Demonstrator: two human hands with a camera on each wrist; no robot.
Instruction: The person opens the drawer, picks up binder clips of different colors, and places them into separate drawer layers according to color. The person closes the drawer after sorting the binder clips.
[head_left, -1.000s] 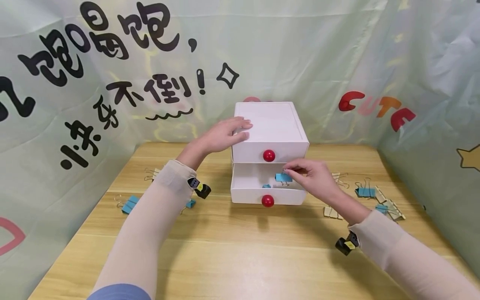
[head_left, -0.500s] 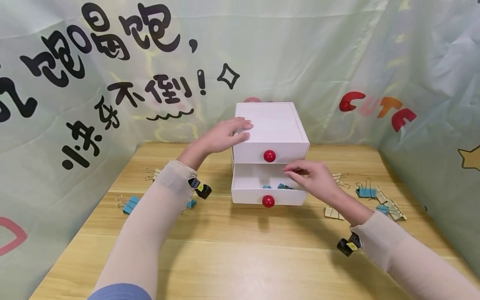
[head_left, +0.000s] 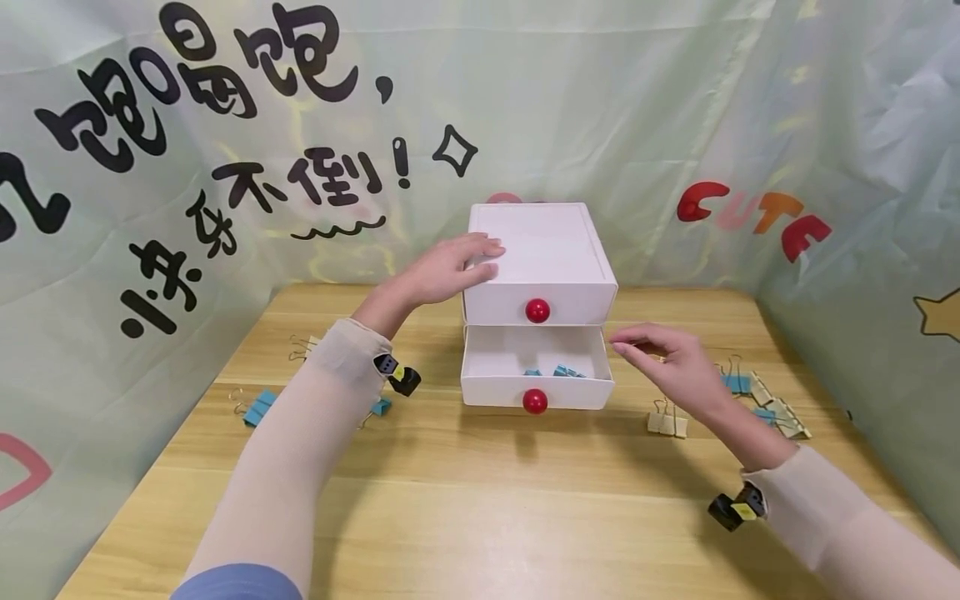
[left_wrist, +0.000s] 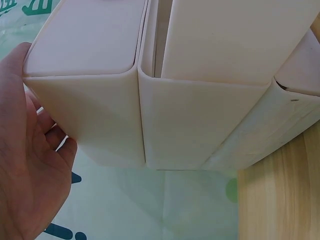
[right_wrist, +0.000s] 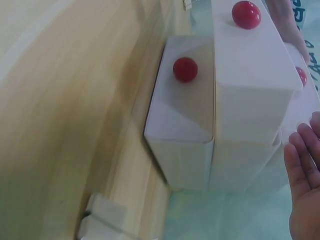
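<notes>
A white drawer cabinet (head_left: pixel 542 243) with red knobs stands at the back of the table. Its middle drawer (head_left: pixel 495 390) is pulled out and holds blue binder clips (head_left: pixel 567 372). My left hand (head_left: pixel 444 271) rests on the cabinet's upper left edge; in the left wrist view that hand (left_wrist: pixel 35 150) lies along the top corner. To the right of the drawer, my right hand (head_left: pixel 671 362) hovers with nothing in it, thumb and fingers loosely bent. The right wrist view has its relaxed fingers (right_wrist: pixel 302 160) beside the cabinet.
Right of the cabinet lie a cream binder clip (head_left: pixel 667 424), a blue binder clip (head_left: pixel 737 384) and several others, partly behind the right hand. On the left are more blue clips (head_left: pixel 261 408), some hidden by the left arm. A printed cloth (head_left: pixel 585 108) hangs behind the table.
The right hand has let go of a blue binder clip, which now lies in the open drawer, and has moved right, out of it. The left hand stays on the cabinet.
</notes>
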